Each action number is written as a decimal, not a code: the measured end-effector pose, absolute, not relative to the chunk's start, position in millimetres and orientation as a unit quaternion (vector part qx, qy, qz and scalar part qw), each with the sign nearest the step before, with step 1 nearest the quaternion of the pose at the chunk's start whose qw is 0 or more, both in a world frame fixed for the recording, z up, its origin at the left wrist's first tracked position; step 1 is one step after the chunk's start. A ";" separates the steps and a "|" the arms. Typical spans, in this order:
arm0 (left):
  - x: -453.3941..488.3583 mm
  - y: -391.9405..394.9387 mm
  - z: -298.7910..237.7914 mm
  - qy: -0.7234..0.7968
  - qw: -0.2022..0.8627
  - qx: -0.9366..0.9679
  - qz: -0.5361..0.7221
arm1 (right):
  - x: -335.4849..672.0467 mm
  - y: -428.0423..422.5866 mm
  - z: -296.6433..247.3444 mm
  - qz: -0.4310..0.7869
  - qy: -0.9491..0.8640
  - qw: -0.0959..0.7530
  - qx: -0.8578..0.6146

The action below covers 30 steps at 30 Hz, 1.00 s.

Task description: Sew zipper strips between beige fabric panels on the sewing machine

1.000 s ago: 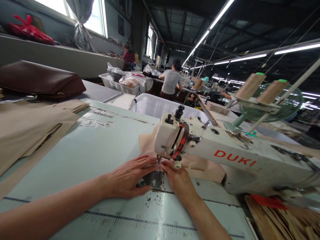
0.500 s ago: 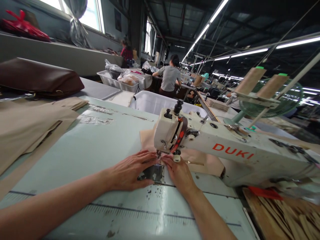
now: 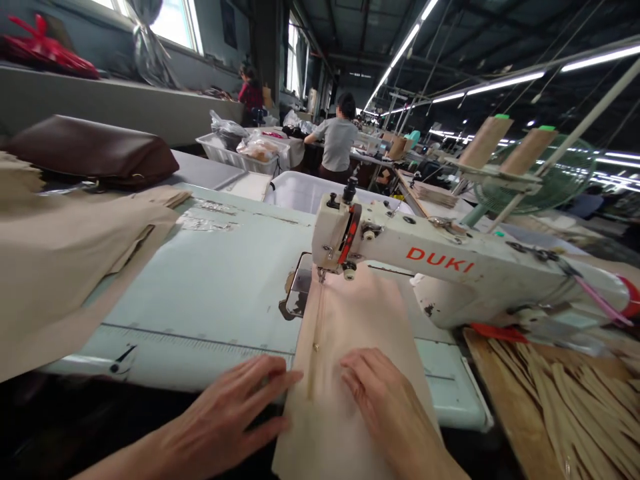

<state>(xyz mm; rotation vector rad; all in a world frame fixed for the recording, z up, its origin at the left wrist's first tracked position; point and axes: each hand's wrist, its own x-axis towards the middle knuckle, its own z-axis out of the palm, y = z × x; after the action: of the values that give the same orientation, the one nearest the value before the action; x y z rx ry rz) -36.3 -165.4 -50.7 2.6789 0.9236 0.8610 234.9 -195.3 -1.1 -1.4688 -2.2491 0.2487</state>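
A beige panel of leather or fabric [image 3: 370, 320] with a zipper [image 3: 317, 347] runs from under the presser foot of a white sewing machine [image 3: 390, 247] down past the table's front edge. My left hand [image 3: 240, 407] is at the panel's left edge, its fingers apart and the fingertips touching or just over the material. On the right half of the panel lies my right hand [image 3: 385, 400], fingers lightly bent against the surface. Neither hand is wrapped round anything.
More beige pieces [image 3: 75, 260] drape over the table's left side, before a dark brown bag [image 3: 95, 150]. Beige strips [image 3: 565, 393] lie on a wooden board at right. Behind the machine stand a white bin [image 3: 300, 190] and thread cones [image 3: 485, 141]. A person in grey [image 3: 337, 143] works farther off.
The beige panel now extends from the needle toward me, its zipper lengthwise. Both hands have moved back from the presser foot to the table's front edge and spread apart.
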 end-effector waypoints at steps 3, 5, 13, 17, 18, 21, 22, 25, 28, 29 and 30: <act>-36.9 -186.8 -54.5 0.291 0.133 0.912 0.254 | 229.2 -190.8 -2.0 0.068 -0.847 0.196 -0.490; -36.8 -191.2 -51.5 0.276 0.137 0.923 0.232 | 223.9 -184.7 -3.3 0.055 -0.866 0.168 -0.467; -34.8 -185.2 -43.0 0.255 0.034 0.954 0.151 | 202.6 -158.7 -15.4 -0.027 -0.849 0.141 -0.509; -21.1 -171.8 -42.9 0.178 0.087 0.960 0.196 | 217.1 -163.6 -8.0 0.037 -0.835 0.192 -0.515; -16.7 -167.8 -39.6 0.168 0.125 0.954 0.214 | 222.6 -168.8 -2.1 0.071 -0.826 0.218 -0.515; -4.8 -154.3 -21.1 0.193 0.246 0.921 0.230 | 235.2 -191.3 21.9 0.158 -0.788 0.283 -0.523; -1.7 -149.5 -13.7 0.208 0.268 0.913 0.225 | 236.7 -199.7 29.9 0.177 -0.785 0.286 -0.520; 4.3 -137.1 3.1 0.235 0.285 0.905 0.212 | 231.8 -220.2 43.8 0.234 -0.797 0.248 -0.499; 6.6 -131.5 6.6 0.247 0.295 0.900 0.207 | 219.4 -228.3 35.7 0.223 -0.808 0.202 -0.507; 6.7 -131.2 5.6 0.248 0.299 0.898 0.207 | 215.3 -228.7 28.9 0.211 -0.808 0.196 -0.514; 6.4 -131.6 4.3 0.248 0.305 0.895 0.209 | 211.4 -228.6 21.1 0.200 -0.807 0.196 -0.519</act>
<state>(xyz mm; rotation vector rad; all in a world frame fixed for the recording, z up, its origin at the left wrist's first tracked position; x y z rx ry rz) 6.4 -131.6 4.3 2.3707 0.6562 0.5533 211.4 -228.6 21.1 -1.4550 -2.2618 0.5613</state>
